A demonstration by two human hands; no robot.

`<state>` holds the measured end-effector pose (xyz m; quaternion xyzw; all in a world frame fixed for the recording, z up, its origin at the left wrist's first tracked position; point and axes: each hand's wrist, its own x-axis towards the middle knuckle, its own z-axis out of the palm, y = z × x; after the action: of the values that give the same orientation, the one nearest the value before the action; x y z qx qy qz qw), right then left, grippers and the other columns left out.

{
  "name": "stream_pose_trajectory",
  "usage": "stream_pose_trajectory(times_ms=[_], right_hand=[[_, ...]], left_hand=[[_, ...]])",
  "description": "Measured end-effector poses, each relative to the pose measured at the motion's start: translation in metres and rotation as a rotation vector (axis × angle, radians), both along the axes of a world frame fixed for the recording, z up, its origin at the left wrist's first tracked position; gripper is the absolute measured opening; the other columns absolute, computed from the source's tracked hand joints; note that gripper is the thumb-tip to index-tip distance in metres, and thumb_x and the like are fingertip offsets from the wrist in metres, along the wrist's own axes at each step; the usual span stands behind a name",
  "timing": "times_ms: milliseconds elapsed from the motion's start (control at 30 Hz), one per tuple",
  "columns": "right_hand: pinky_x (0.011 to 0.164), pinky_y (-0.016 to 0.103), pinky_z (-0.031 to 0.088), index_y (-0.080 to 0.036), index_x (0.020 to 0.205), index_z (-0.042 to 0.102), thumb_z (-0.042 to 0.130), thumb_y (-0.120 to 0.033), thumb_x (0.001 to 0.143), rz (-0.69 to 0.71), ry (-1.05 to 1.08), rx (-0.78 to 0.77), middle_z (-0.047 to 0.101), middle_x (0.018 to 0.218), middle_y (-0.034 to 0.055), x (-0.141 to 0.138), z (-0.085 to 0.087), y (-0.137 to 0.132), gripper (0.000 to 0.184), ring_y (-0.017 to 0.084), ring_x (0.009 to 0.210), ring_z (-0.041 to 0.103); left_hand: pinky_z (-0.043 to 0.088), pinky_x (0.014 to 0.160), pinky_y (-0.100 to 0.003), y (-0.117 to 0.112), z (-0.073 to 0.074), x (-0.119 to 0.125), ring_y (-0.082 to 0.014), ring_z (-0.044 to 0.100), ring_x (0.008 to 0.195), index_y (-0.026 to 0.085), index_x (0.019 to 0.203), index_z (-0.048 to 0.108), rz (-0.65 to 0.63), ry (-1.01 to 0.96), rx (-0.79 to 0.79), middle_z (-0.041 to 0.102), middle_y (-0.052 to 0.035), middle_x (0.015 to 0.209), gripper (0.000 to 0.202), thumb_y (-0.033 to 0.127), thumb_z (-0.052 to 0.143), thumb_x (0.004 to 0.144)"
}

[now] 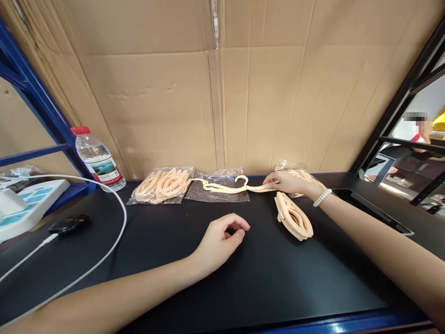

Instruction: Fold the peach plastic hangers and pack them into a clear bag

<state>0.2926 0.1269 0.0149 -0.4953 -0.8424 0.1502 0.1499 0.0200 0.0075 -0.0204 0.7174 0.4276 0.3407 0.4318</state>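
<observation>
My right hand (281, 181), with a beaded bracelet at its wrist, is closed on the right arm of a cream plastic clothes hanger (231, 189) at the back of the table. The hanger's hook points up, and its left part lies over a clear plastic bag (222, 176). Just in front of that hand lies a folded bundle of cream hangers (295, 218). Behind the wrist, more hangers (302, 176) in clear wrapping are partly hidden. Over the middle of the table, my left hand (222, 239) is loosely curled and holds nothing, its thumb a little apart from the fingers.
Left of the hanger lies a bag of folded hangers (163, 185). A water bottle (100, 160) stands behind the white cable (121, 222), near a power strip (34, 208) and a small black device (68, 224). A black tray-like object (368, 208) lies right. Cardboard (156, 102) walls the back.
</observation>
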Motion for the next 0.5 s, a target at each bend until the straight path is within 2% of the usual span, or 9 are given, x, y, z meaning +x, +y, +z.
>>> stream_pose_trajectory(times_ms=[167, 400, 500], right_hand=[[0.052, 0.027, 0.035, -0.018, 0.075, 0.065, 0.047, -0.028, 0.085, -0.030, -0.003, 0.073, 0.064, 0.067, 0.0028, 0.001, 0.002, -0.002, 0.023, 0.015, 0.056, 0.052], [0.070, 0.032, 0.043, -0.019, 0.083, 0.067, 0.048, -0.025, 0.085, -0.069, 0.028, 0.241, 0.069, 0.085, 0.0055, 0.003, 0.012, -0.011, 0.020, 0.021, 0.080, 0.060], [0.074, 0.035, 0.043, -0.019, 0.083, 0.068, 0.048, -0.024, 0.085, -0.088, 0.036, 0.299, 0.070, 0.084, 0.0057, 0.005, 0.020, -0.018, 0.020, 0.022, 0.082, 0.060]], left_hand=[[0.049, 0.060, -0.025, 0.000, 0.001, 0.000, -0.0150, 0.056, 0.071, 0.018, 0.085, 0.066, -0.001, -0.017, -0.023, 0.061, -0.0031, 0.082, 0.013, 0.019, 0.055, 0.079], [0.051, 0.060, -0.024, 0.000, 0.002, -0.001, -0.0143, 0.058, 0.070, 0.017, 0.085, 0.065, -0.001, -0.125, -0.080, 0.060, -0.0017, 0.076, 0.012, 0.015, 0.057, 0.077], [0.053, 0.057, -0.023, 0.004, 0.007, -0.002, -0.0158, 0.061, 0.075, 0.016, 0.085, 0.066, 0.042, -0.240, -0.150, 0.064, -0.0046, 0.085, 0.012, 0.013, 0.061, 0.074]])
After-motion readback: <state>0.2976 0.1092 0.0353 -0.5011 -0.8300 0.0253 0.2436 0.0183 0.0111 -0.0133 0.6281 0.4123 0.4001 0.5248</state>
